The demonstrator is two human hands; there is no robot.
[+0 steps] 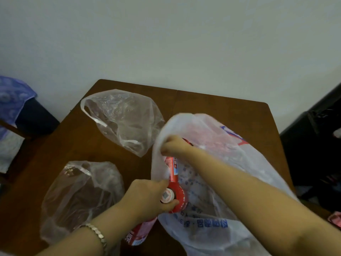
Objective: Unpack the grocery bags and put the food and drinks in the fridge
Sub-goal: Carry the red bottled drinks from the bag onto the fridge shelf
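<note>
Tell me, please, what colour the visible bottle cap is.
The cap is white with a grey mark, seen in the head view.

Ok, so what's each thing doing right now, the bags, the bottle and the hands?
white bag: mouth held open, not yet emptied.
far clear bag: slack on the table, looks empty.
near clear bag: slumped, looks empty.
red bottle: capped, at the white bag's mouth.
left hand: grips the red bottle's top.
right hand: grips the white bag's rim.

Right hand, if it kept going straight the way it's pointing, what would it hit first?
Probably the rim of the white bag, bunched against the right hand; past that, the far clear bag lying on the table. Depth is unclear.
</note>
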